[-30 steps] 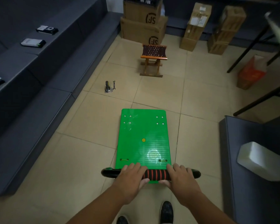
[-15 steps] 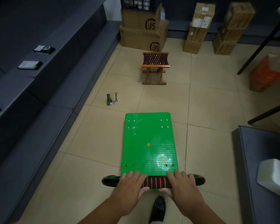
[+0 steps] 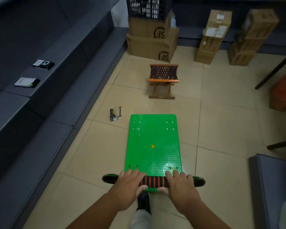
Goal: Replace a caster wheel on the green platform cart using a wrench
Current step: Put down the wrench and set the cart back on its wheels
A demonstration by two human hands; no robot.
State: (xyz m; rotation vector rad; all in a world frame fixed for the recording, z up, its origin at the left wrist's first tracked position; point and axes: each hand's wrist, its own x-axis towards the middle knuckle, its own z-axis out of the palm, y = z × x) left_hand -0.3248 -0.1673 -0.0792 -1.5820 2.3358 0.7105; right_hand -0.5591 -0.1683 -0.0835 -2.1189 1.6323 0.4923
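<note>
- Green platform cart (image 3: 155, 138) stands on the tiled floor (image 3: 221, 126) straight ahead of us, deck facing up.
- Our left hand (image 3: 128, 184) and right hand (image 3: 182, 185) both curl around the cart's handle (image 3: 153, 181), one at each end of its red-and-black striped sleeve.
- We see a loose caster wheel (image 3: 113, 115) resting on its mounting plate near the deck's far left corner, with the wrench (image 3: 120, 111) lying just beside it, both apart from the cart.
- Beyond the cart we see a small folding stool (image 3: 163, 80) and stacked cardboard boxes (image 3: 149, 45).
</note>
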